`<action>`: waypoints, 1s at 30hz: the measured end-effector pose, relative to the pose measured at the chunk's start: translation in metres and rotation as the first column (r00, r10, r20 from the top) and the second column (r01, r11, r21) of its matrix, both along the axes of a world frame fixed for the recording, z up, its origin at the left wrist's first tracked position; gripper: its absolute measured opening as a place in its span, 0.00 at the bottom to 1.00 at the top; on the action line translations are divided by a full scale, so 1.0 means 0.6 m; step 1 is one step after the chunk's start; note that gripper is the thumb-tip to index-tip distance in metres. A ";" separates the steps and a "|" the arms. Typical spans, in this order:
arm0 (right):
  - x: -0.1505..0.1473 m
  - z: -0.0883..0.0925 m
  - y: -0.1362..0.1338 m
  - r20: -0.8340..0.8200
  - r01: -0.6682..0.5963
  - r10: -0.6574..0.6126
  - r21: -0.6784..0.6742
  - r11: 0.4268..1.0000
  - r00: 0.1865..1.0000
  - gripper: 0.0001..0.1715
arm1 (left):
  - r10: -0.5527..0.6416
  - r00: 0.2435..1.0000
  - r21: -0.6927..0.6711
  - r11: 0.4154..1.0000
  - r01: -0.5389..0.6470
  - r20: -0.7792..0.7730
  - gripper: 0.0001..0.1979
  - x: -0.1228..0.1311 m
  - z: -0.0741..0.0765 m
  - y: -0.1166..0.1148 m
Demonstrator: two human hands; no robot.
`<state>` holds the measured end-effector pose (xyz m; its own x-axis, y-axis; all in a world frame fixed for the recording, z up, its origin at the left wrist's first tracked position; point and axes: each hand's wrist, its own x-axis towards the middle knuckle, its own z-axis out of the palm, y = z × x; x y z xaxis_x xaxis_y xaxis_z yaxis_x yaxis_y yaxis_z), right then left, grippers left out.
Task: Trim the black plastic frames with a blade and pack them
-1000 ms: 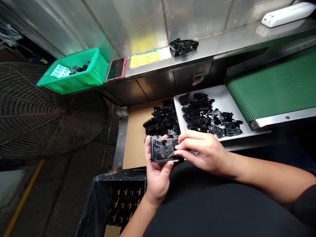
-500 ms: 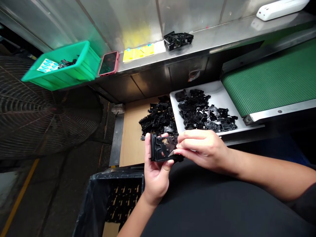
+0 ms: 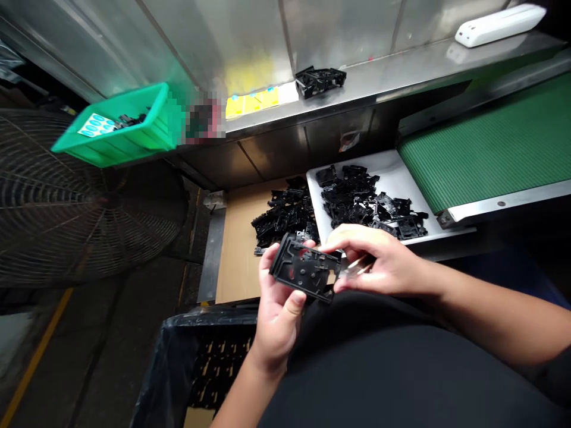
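My left hand (image 3: 281,318) is closed on a black plastic part (image 3: 306,267), a flat frame with holes and a raised rim at its left end. The part is tilted, its right end lower. My right hand (image 3: 379,261) has its thumb and fingers at that right end. In the right palm lies a thin metal blade (image 3: 357,266), partly hidden by the fingers. Beyond my hands, black plastic parts (image 3: 352,196) are heaped on a white tray (image 3: 388,166). More black parts (image 3: 283,211) lie on a cardboard sheet (image 3: 236,255).
A green ribbed conveyor belt (image 3: 491,142) is at the right. The steel ledge (image 3: 383,77) holds a green bin (image 3: 116,139), yellow labels (image 3: 252,102), a black assembly (image 3: 320,80) and a white device (image 3: 499,27). A large fan (image 3: 89,202) stands left, above a lined crate (image 3: 156,368) of parts.
The black plastic part has turned clockwise, its right end dipping. My right hand has shifted from over its face to its right end, and the blade tip has come off the face.
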<state>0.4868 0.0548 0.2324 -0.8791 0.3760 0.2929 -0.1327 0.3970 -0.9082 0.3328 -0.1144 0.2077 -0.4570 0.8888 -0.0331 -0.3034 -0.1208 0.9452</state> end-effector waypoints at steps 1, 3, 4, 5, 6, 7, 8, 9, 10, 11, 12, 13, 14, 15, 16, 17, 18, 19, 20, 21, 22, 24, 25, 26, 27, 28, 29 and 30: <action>0.000 -0.006 -0.003 -0.018 0.047 -0.048 -0.018 0.999 0.999 0.26 | 0.011 0.999 -0.017 1.000 -0.012 -0.030 0.35 0.000 0.001 0.003; -0.001 -0.019 -0.013 -0.058 0.146 -0.148 -0.046 0.988 0.987 0.24 | -0.002 0.997 -0.024 1.000 0.000 -0.078 0.37 0.000 0.003 0.009; -0.002 -0.025 -0.019 -0.076 0.177 -0.181 -0.058 0.983 0.981 0.24 | -0.024 0.995 -0.015 1.000 0.023 -0.096 0.43 0.000 0.004 0.012; -0.004 -0.030 -0.026 -0.096 0.199 -0.205 -0.073 0.977 0.974 0.24 | -0.043 0.992 -0.011 0.999 0.042 -0.116 0.51 0.000 0.005 0.014; -0.005 -0.035 -0.033 -0.120 0.210 -0.221 -0.095 0.973 0.968 0.24 | -0.050 0.989 -0.022 0.999 0.047 -0.143 0.56 0.000 0.007 0.015; -0.006 -0.038 -0.038 -0.143 0.208 -0.225 -0.124 0.970 0.964 0.24 | -0.041 0.983 -0.045 0.998 0.033 -0.177 0.59 0.000 0.008 0.014; -0.007 -0.040 -0.042 -0.164 0.189 -0.215 -0.162 0.969 0.963 0.24 | -0.022 0.977 -0.070 0.997 0.007 -0.212 0.60 0.000 0.009 0.013; -0.007 -0.040 -0.045 -0.179 0.151 -0.188 -0.205 0.967 0.966 0.24 | -0.005 0.971 -0.091 0.996 -0.017 -0.239 0.59 0.000 0.010 0.010; -0.007 -0.039 -0.045 -0.186 0.102 -0.152 -0.253 0.962 0.971 0.23 | 0.002 0.968 -0.100 0.995 -0.028 -0.253 0.57 -0.002 0.011 0.008; -0.006 -0.037 -0.043 -0.183 0.056 -0.116 -0.303 0.951 0.976 0.21 | 0.000 0.967 -0.096 0.995 -0.025 -0.256 0.56 -0.003 0.011 0.005; -0.005 -0.033 -0.038 -0.173 0.024 -0.090 -0.349 0.937 0.981 0.20 | -0.012 0.967 -0.084 0.996 -0.009 -0.253 0.55 -0.005 0.012 0.001; -0.004 -0.029 -0.033 -0.159 0.009 -0.076 -0.387 0.922 0.984 0.19 | -0.030 0.968 -0.074 0.997 0.012 -0.251 0.55 -0.008 0.012 -0.001; -0.003 -0.024 -0.026 -0.143 0.008 -0.073 -0.414 0.910 0.987 0.19 | -0.048 0.967 -0.066 0.997 0.032 -0.252 0.55 -0.010 0.012 -0.004; -0.002 -0.019 -0.018 -0.125 0.011 -0.071 -0.430 0.903 0.990 0.21 | -0.067 0.964 -0.061 0.997 0.053 -0.259 0.55 -0.012 0.012 -0.005; -0.003 -0.014 -0.010 -0.108 0.004 -0.057 -0.436 0.900 0.992 0.25 | -0.089 0.959 -0.059 0.995 0.076 -0.269 0.54 -0.014 0.012 -0.007; -0.004 -0.010 -0.002 -0.092 -0.022 -0.020 -0.432 0.902 0.996 0.30 | -0.114 0.952 -0.058 0.993 0.102 -0.283 0.54 -0.016 0.012 -0.007; -0.006 -0.005 0.004 -0.085 -0.066 0.033 -0.419 0.906 0.996 0.32 | -0.133 0.945 -0.051 0.991 0.124 -0.300 0.54 -0.017 0.012 -0.007; -0.008 -0.002 0.010 -0.090 -0.116 0.087 -0.401 0.909 0.992 0.31 | -0.141 0.937 -0.036 0.990 0.137 -0.318 0.55 -0.018 0.012 -0.007; -0.010 0.000 0.014 -0.103 -0.163 0.134 -0.381 0.910 0.986 0.29 | -0.141 0.932 -0.018 0.990 0.143 -0.335 0.56 -0.019 0.012 -0.007; -0.013 0.001 0.017 -0.126 -0.197 0.161 -0.361 0.912 0.979 0.27 | -0.133 0.927 0.002 0.990 0.143 -0.350 0.57 -0.019 0.013 -0.006; -0.014 0.000 0.018 -0.151 -0.204 0.160 -0.343 0.917 0.975 0.25 | -0.119 0.925 0.021 0.990 0.136 -0.362 0.58 -0.020 0.013 -0.005; -0.014 -0.004 0.016 -0.189 -0.142 0.082 -0.329 0.934 0.979 0.25 | -0.094 0.923 0.042 0.992 0.118 -0.374 0.58 -0.021 0.015 -0.004; -0.013 -0.007 0.013 -0.200 -0.098 0.032 -0.330 0.939 0.979 0.26 | -0.088 0.923 0.040 0.993 0.110 -0.374 0.57 -0.021 0.016 -0.004; -0.010 -0.011 0.008 -0.216 -0.060 -0.013 -0.330 0.942 0.976 0.26 | -0.079 0.927 0.037 0.994 0.099 -0.368 0.57 -0.021 0.017 -0.004; -0.007 -0.014 0.004 -0.235 -0.032 -0.047 -0.325 0.945 0.971 0.26 | -0.069 0.932 0.033 0.996 0.086 -0.356 0.57 -0.020 0.019 -0.004; -0.004 -0.017 -0.002 -0.257 -0.016 -0.067 -0.307 0.952 0.964 0.26 | -0.056 0.938 0.027 0.997 0.069 -0.343 0.57 -0.020 0.020 -0.004; -0.001 -0.019 -0.007 -0.284 -0.008 -0.073 -0.274 0.962 0.956 0.26 | -0.041 0.942 0.021 0.999 0.050 -0.332 0.56 -0.019 0.021 -0.004; 0.002 -0.021 -0.012 -0.307 -0.001 -0.072 -0.231 0.973 0.949 0.26 | -0.024 0.946 0.017 0.999 0.031 -0.325 0.56 -0.017 0.022 -0.003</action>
